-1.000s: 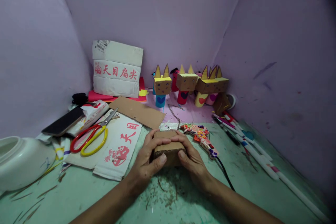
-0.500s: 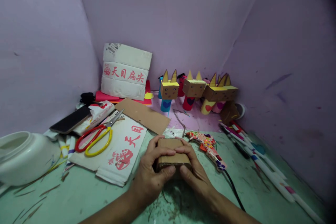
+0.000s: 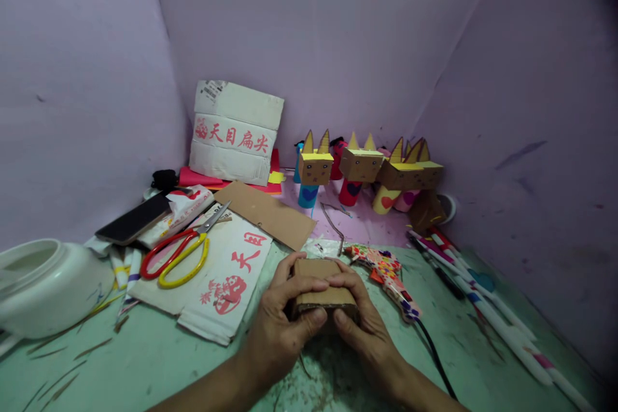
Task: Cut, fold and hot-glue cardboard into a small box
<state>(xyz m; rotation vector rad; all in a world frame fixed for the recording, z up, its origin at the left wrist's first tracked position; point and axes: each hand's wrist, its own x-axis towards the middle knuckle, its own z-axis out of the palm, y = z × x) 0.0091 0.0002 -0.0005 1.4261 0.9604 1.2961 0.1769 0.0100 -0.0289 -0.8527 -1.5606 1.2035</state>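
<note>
Between my two hands is a small brown cardboard box [image 3: 318, 268], held just above the green tabletop. My left hand [image 3: 284, 315] wraps its left side, fingers over the top and thumb at the near edge. On the other side my right hand [image 3: 364, 315] grips it the same way, with the fingertips of both hands meeting on top. The underside of the box is hidden. Close to the right hand lies a glue gun [image 3: 386, 277] with a colourful patterned body and a black cord.
Scissors [image 3: 186, 251] with red and yellow handles rest on white printed cardboard [image 3: 236, 296] at left, beside a phone [image 3: 132, 219] and a white pot [image 3: 53, 290]. Cardboard-headed figures [image 3: 316, 170] stand at the back. Markers [image 3: 502, 328] lie along the right wall.
The view has shifted slightly, so everything sits a little further right. Both hands keep the same grip on the cardboard box.
</note>
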